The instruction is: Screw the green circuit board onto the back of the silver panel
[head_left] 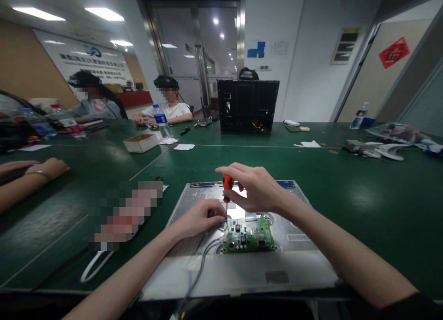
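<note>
My right hand (254, 186) grips an orange and black screwdriver (227, 181) by its handle, index finger stretched over the top. The shaft points down, its tip at the upper left corner of a green circuit board (249, 237). Close to that tip, my left hand (200, 216) has thumb and fingers pinched together; whatever lies between them, if anything, is too small to make out. The board sits on a silver metal display panel (297, 260) lying flat before me. Grey cables (199, 269) run from the board's left side over the panel's near edge.
A phone-like blurred object (128, 214) with a white loop lies left of the panel. Farther back stand an open white box (141, 143), a water bottle (161, 121) and a black monitor casing (248, 107). Another person's hands (44, 170) rest at the left; two people sit beyond.
</note>
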A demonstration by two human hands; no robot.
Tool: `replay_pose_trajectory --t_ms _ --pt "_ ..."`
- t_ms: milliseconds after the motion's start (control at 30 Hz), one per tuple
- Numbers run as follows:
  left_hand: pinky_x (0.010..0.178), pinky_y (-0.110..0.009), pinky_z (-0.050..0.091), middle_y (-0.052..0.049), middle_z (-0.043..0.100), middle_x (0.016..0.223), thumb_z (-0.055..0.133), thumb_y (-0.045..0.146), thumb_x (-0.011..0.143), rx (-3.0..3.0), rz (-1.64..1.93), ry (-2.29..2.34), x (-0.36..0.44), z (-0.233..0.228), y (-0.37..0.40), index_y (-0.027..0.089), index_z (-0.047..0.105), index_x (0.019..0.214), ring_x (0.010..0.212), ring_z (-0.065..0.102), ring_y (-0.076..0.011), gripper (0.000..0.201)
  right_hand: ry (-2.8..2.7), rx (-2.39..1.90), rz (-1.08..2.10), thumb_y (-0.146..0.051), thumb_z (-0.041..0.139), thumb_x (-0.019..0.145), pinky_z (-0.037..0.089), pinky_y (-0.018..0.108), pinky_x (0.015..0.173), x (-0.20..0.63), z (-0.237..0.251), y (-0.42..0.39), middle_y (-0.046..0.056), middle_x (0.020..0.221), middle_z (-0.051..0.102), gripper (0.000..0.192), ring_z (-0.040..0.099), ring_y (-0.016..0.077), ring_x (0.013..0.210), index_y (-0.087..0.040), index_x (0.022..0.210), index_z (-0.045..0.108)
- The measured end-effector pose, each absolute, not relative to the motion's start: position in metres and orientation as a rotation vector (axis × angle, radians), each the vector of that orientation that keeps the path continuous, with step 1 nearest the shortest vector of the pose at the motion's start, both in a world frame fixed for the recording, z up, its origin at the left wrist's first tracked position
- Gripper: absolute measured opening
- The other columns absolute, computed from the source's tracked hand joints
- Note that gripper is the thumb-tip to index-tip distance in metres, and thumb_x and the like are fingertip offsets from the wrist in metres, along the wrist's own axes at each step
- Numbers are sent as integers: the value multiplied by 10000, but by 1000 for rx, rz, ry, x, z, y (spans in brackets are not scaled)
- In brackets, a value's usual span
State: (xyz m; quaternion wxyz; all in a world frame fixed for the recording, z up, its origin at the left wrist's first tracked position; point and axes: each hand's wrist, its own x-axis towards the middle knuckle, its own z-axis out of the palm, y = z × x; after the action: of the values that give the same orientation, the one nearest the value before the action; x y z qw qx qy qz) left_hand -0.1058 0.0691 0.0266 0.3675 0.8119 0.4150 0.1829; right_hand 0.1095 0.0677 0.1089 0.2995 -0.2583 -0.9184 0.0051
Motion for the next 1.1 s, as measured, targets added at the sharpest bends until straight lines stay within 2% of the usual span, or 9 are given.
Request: replay_pose_trajectory --t_ms 167,367,500,633,733,967,1100 --pt "606 -238 405 16 599 680 603 266 787 2060 466 1067 -106 24 71 163 648 786 649 534 -144 113 -2437 -698 31 -169 485 861 349 248 570 109 109 67 83 1077 633 415 507 98 655 -131 1275 499" --pt "629 -251 406 3 624 710 597 266 786 2075 476 1069 -106 25 71 164 649 768 670 542 -153 116 -2449 -734 -18 -290 542 914 301 236 540 108 109 68 50 1000 633 279 454 76 590 -172 1166 558" --pt "626 -254 399 6 618 705 598 257 780 2073 482 1066 -105 27 70 163 644 744 663 538 -150 111 -2463 -708 -30 -345 535 931 300 237 545 109 109 69 46 993 635 291 481 85 620 -183 1171 564" --pt "621 -249 396 13 605 687 596 256 785 2064 478 1056 -104 28 69 165 644 756 654 530 -145 107 -2457 -685 28 -228 508 901 336 243 557 109 110 67 74 1086 631 392 505 91 646 -153 1285 495" --pt "608 -246 391 17 593 671 599 251 784 2061 481 1049 -105 27 69 164 642 753 642 524 -144 102 -2448 -686 28 -161 492 862 348 244 561 109 110 66 85 1072 635 423 509 100 662 -124 1284 492" --pt "617 -252 399 3 617 706 601 243 783 2063 484 1069 -105 26 70 155 651 764 658 542 -150 102 -2445 -703 -60 -311 540 921 306 229 533 107 108 70 42 977 633 285 449 81 598 -165 1165 559" --pt "618 -250 401 1 619 701 594 244 784 2070 478 1077 -105 25 70 153 652 758 658 544 -151 111 -2443 -692 -46 -308 557 914 318 234 546 108 109 69 42 1002 641 302 465 80 604 -168 1182 561"
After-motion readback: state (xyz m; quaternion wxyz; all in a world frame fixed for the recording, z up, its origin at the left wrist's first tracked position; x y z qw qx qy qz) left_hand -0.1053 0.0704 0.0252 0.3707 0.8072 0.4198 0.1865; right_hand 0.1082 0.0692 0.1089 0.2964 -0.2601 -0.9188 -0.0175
